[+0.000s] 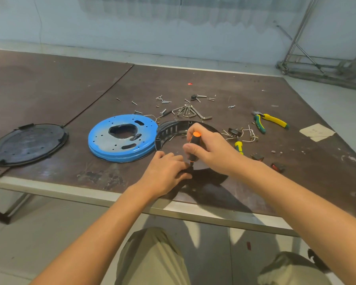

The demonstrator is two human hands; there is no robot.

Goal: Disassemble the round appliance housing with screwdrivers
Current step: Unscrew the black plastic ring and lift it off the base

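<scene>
The housing ring (169, 130) (thin plastic, likely light and springy) is pinched at its near rim by the left hand (164, 171), the screwdriver (195, 138) gripped by the right hand (212, 150).

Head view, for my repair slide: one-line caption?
Right hand holds an orange-handled screwdriver on the black housing ring; left hand steadies it.

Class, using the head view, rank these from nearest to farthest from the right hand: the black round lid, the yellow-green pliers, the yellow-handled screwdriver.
From the right hand, which grips the orange-handled screwdriver:
1. yellow-handled screwdriver, just to its right.
2. yellow-green pliers, farther right and back.
3. black round lid, far left.
</scene>
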